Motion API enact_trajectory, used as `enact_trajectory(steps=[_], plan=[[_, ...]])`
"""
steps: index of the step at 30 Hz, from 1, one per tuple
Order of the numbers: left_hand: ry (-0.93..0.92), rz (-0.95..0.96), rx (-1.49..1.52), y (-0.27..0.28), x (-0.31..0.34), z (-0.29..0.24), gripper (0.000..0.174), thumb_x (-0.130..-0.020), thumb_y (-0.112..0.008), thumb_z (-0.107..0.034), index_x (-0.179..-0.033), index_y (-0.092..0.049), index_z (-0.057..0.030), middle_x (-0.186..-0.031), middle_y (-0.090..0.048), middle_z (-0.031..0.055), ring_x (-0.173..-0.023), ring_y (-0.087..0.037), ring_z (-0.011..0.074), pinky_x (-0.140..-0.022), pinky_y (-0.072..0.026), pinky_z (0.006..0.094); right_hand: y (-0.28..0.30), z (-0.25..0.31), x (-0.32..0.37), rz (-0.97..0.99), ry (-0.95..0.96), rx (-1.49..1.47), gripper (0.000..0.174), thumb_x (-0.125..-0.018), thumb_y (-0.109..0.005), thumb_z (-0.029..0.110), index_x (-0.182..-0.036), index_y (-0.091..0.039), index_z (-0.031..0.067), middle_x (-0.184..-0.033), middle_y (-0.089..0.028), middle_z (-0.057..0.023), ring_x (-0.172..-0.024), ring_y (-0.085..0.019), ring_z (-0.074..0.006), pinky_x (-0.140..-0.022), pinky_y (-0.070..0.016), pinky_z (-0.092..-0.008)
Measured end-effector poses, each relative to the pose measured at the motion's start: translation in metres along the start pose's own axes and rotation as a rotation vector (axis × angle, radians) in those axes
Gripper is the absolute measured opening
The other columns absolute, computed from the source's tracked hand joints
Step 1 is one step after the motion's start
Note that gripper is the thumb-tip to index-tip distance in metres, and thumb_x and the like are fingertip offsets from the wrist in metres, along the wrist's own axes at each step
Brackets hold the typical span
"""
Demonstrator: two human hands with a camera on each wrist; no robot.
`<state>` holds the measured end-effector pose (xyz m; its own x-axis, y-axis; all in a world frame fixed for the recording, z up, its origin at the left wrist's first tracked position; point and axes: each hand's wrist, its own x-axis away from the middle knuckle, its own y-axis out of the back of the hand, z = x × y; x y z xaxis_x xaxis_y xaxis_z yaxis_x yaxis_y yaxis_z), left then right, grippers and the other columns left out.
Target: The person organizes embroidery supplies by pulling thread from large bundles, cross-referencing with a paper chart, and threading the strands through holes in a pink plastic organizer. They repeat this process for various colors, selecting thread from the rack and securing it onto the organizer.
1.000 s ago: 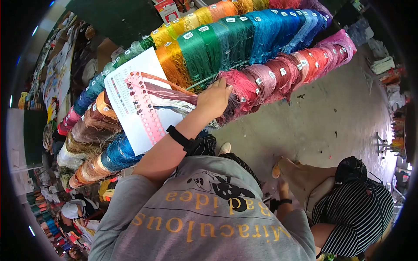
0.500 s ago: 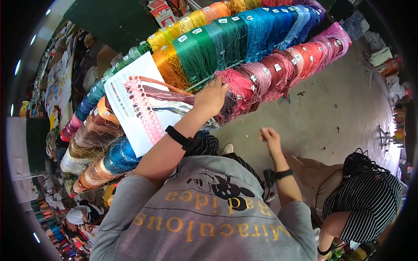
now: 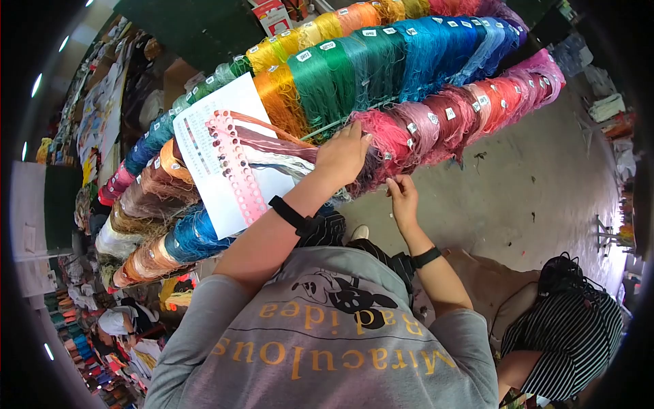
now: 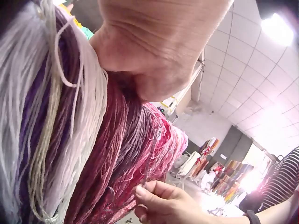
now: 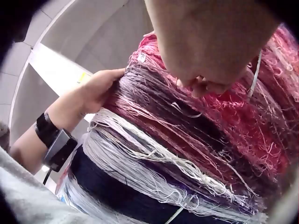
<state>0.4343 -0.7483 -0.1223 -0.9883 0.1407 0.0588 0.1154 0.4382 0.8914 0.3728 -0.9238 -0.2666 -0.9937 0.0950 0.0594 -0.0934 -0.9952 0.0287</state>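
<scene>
Hanks of pink, maroon and dark purple thread [image 3: 381,150] hang over a rail. My left hand [image 3: 343,158] lies over the top of the dark hanks beside the bright pink ones, its fingers curled over them. Below it, at the hanks' lower edge, my right hand [image 3: 403,198] pinches thin dark strands between thumb and finger, as the left wrist view shows at the fingertips [image 4: 141,189]. A white printed sheet [image 3: 197,146] with a pink punched card [image 3: 238,174] lies left of my left hand. Brown, maroon and white threads run from the card's holes.
More rows of labelled hanks, green [image 3: 317,82], blue [image 3: 429,54] and orange [image 3: 276,95], stand behind. Blue and brown hanks lie at the left. A person in a striped top [image 3: 572,334] is bent over at the lower right, above the grey floor [image 3: 504,198].
My right hand has risen from low beside my body to the lower edge of the dark and pink hanks and now pinches strands. My left hand stays on the hanks.
</scene>
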Motion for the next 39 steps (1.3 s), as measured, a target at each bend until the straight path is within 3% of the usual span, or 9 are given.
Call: enact_trajectory(steps=[10, 14, 19, 26, 29, 31, 33, 35, 39], plan=[[0.034, 0.037, -0.033, 0.001, -0.001, -0.004, 0.054, -0.099, -0.03, -0.038, -0.136, -0.038, 0.0001, -0.133, -0.047, 0.0211, -0.12, -0.048, 0.0356, -0.098, -0.0398, 0.0437, 0.047, 0.054, 0.057, 0.147, -0.103, -0.464, 0.018, -0.097, -0.052, 0.02, -0.092, -0.047, 0.0043, -0.08, -0.061, -0.009, -0.067, -0.057, -0.0142, -0.066, -0.0435, -0.0256], [0.005, -0.002, -0.053, 0.0, 0.0, -0.003, 0.051, -0.099, -0.031, -0.038, -0.131, -0.042, 0.0011, -0.126, -0.052, 0.0224, -0.116, -0.051, 0.035, -0.096, -0.042, 0.043, 0.054, 0.058, 0.063, 0.133, -0.106, -0.472, 0.02, -0.097, -0.05, 0.023, -0.089, -0.046, 0.0049, -0.075, -0.06, -0.0089, -0.066, -0.056, -0.0143, -0.066, -0.0435, -0.0264], [0.02, 0.036, -0.041, 0.003, 0.0, -0.004, 0.054, -0.099, -0.03, -0.04, -0.135, -0.039, 0.0003, -0.131, -0.049, 0.0221, -0.118, -0.049, 0.0367, -0.096, -0.0409, 0.0443, 0.062, 0.055, 0.067, 0.124, -0.123, -0.429, 0.021, -0.099, -0.046, 0.022, -0.086, -0.045, 0.0062, -0.068, -0.057, -0.0082, -0.061, -0.055, -0.0148, -0.061, -0.0437, -0.0258], [-0.031, -0.048, -0.047, -0.001, 0.002, -0.002, 0.049, -0.099, -0.033, -0.037, -0.127, -0.045, 0.0015, -0.124, -0.054, 0.0219, -0.113, -0.053, 0.036, -0.093, -0.0437, 0.0434, 0.067, 0.059, 0.07, 0.149, -0.136, -0.383, 0.02, -0.099, -0.046, 0.023, -0.088, -0.045, 0.0062, -0.071, -0.058, -0.0084, -0.056, -0.054, -0.0144, -0.058, -0.0447, -0.0242], [-0.025, -0.047, -0.036, -0.001, 0.002, -0.002, 0.049, -0.098, -0.034, -0.037, -0.126, -0.045, 0.0016, -0.125, -0.053, 0.0213, -0.113, -0.053, 0.0354, -0.093, -0.0436, 0.0433, 0.067, 0.07, 0.068, -0.006, -0.155, -0.374, 0.019, -0.099, -0.047, 0.023, -0.091, -0.046, 0.0063, -0.078, -0.06, -0.0074, -0.057, -0.055, -0.0135, -0.056, -0.0447, -0.0226], [-0.019, -0.046, -0.044, 0.001, 0.002, -0.004, 0.049, -0.098, -0.034, -0.037, -0.127, -0.045, 0.0016, -0.125, -0.053, 0.0209, -0.114, -0.052, 0.0351, -0.093, -0.0435, 0.0431, 0.089, 0.07, 0.068, -0.293, -0.237, -0.558, 0.016, -0.098, -0.049, 0.023, -0.091, -0.048, 0.0082, -0.076, -0.056, -0.0034, -0.054, -0.051, -0.0111, -0.053, -0.042, -0.0212], [-0.012, -0.044, -0.051, 0.001, 0.002, -0.004, 0.049, -0.098, -0.034, -0.037, -0.127, -0.045, 0.0016, -0.126, -0.053, 0.0206, -0.114, -0.052, 0.0347, -0.094, -0.0434, 0.043, 0.143, 0.019, 0.077, -0.3, -0.181, -0.75, 0.015, -0.097, -0.05, 0.022, -0.085, -0.048, 0.012, -0.068, -0.047, 0.0016, -0.049, -0.04, -0.0087, -0.049, -0.0361, -0.0209], [0.002, -0.025, -0.044, 0.0, 0.001, -0.003, 0.05, -0.098, -0.034, -0.037, -0.128, -0.044, 0.0014, -0.126, -0.053, 0.02, -0.115, -0.052, 0.0341, -0.095, -0.0429, 0.0425, 0.188, -0.002, 0.097, -0.406, -0.294, -0.779, 0.022, -0.096, -0.05, 0.023, -0.077, -0.044, 0.0157, -0.062, -0.036, 0.0045, -0.048, -0.031, -0.0086, -0.046, -0.0297, -0.0218], [0.001, -0.024, -0.028, 0.0, 0.001, -0.003, 0.05, -0.099, -0.034, -0.037, -0.13, -0.043, 0.0012, -0.126, -0.053, 0.0199, -0.117, -0.05, 0.0341, -0.096, -0.0422, 0.0423, 0.306, -0.116, 0.187, -0.741, -0.535, -0.771, 0.032, -0.097, -0.044, 0.027, -0.068, -0.035, 0.0174, -0.057, -0.031, 0.005, -0.046, -0.03, -0.0101, -0.044, -0.0295, -0.025]])
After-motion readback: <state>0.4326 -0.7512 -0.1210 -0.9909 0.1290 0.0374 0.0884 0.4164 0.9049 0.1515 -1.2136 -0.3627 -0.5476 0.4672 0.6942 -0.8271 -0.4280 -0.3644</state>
